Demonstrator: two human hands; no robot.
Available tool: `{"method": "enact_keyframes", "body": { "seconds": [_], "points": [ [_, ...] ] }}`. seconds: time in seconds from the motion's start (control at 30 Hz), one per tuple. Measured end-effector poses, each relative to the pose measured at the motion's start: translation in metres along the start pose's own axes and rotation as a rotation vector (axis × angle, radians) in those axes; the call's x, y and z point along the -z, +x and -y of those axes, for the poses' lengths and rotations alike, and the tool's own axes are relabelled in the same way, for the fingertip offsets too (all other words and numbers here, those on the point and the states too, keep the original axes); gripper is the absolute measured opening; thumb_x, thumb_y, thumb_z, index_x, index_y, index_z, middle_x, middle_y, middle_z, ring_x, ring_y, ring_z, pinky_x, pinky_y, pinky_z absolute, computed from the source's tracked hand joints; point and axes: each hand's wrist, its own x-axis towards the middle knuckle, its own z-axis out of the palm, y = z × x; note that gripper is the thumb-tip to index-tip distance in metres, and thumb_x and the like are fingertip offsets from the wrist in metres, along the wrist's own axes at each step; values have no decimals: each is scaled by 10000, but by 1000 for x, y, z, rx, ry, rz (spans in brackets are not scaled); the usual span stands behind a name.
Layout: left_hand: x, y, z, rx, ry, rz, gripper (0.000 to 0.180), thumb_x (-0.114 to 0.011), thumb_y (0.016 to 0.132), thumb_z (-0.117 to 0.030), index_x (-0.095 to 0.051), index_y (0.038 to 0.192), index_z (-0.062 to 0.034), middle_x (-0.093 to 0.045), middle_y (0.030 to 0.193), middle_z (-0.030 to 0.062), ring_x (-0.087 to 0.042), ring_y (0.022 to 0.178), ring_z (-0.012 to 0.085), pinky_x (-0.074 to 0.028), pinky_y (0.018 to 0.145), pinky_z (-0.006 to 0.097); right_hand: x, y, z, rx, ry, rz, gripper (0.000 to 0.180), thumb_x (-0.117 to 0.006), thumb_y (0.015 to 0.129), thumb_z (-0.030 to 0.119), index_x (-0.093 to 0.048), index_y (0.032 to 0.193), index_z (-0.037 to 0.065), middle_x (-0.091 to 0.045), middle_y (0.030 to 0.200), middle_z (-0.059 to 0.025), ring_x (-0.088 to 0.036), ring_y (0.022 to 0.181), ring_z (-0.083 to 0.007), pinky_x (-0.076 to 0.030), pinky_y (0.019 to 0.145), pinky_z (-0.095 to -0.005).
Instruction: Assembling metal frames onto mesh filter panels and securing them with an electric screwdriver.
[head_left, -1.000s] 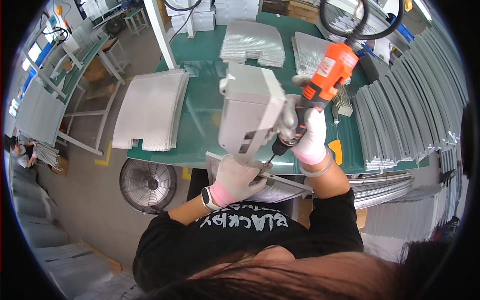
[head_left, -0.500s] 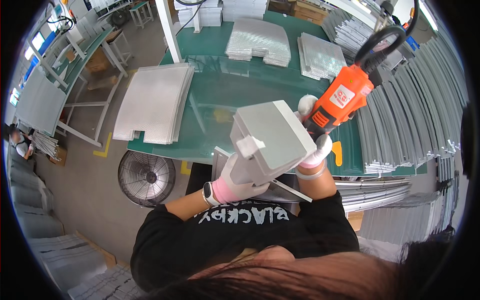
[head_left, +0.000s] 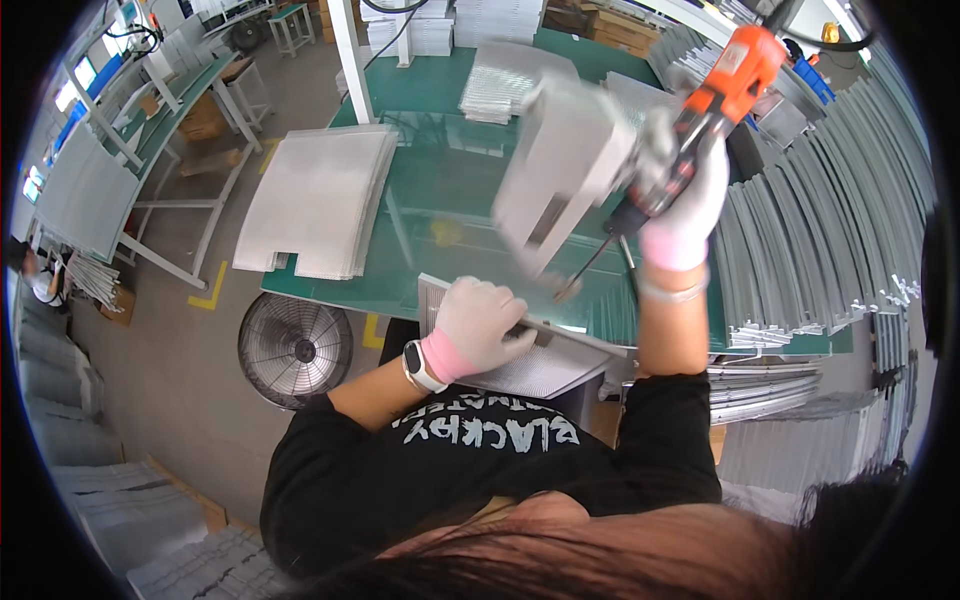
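Note:
My right hand [head_left: 700,200], in a white glove with a pink cuff, grips an orange-and-black electric screwdriver [head_left: 738,78]. Its long thin bit slants down toward the table's near edge. Beside the tool is a light grey box [head_left: 570,165] with a slot in its face, smeared by motion; whether my right fingers or the tool carry it I cannot tell. My left hand [head_left: 478,325], gloved likewise, has curled fingers on the frame of a finely perforated metal panel [head_left: 545,368] that lies tilted between my body and the table.
The green table [head_left: 440,190] bears a stack of mesh sheets [head_left: 315,200] on the left and another stack [head_left: 500,85] at the back. Long grey metal strips [head_left: 810,220] line the right side. A round floor fan [head_left: 296,350] stands below the table's left edge.
The grey box has left my left hand and moved up and away, beside the screwdriver. The screwdriver has risen and turned. My left hand has come down onto the panel.

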Motion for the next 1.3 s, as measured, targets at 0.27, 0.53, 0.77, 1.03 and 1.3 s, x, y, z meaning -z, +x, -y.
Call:
{"method": "enact_keyframes", "body": {
  "seconds": [0.27, 0.53, 0.77, 1.03, 1.3],
  "points": [
    [-8, 72, 83, 118, -8, -48, 336, -616, 789, -409, -621, 704, -84, -623, 724, 99, -615, 731, 305, -439, 691, 435, 54, 91, 78, 530, -1189, -120, 377, -616, 940, 128, -478, 1266, -2, -587, 980, -25, -542, 824, -95, -451, 779, -237],
    [-3, 142, 118, 356, 36, 263, 393, -585, 790, -463, -702, 843, -91, -690, 847, 136, -664, 840, 316, -511, 763, 414, 72, 87, 122, 959, -1991, -134, 656, -652, 863, 168, -359, 1413, -36, -539, 1238, -283, -552, 1120, -378, -430, 985, -413],
    [1, 142, 90, 183, 59, 136, 373, -582, 799, -446, -680, 788, -86, -676, 796, 127, -659, 795, 313, -502, 743, 409, 20, -3, 80, 939, -2239, 378, 650, -720, 735, 87, -483, 1335, 11, -540, 1250, -225, -524, 1154, -406, -407, 1004, -463],
    [34, 78, -50, -375, 33, 79, 196, -601, 762, -333, -586, 816, -145, -600, 791, 58, -594, 732, 242, -417, 701, 416, 47, -168, 58, -152, -1818, 428, 508, -690, 809, 165, -561, 1280, 26, -653, 786, -173, -641, 647, -318, -510, 609, -394],
    [49, -64, 153, 615, 745, -167, 726, -734, 753, -460, -504, 1297, -38, -512, 1297, 230, -473, 1206, 423, -346, 1044, 519, 213, -531, 184, -408, -1774, -1315, 419, -420, 1024, 292, -593, 1166, -61, -678, 979, -196, -649, 900, -310, -493, 806, -359]
  ]
}}
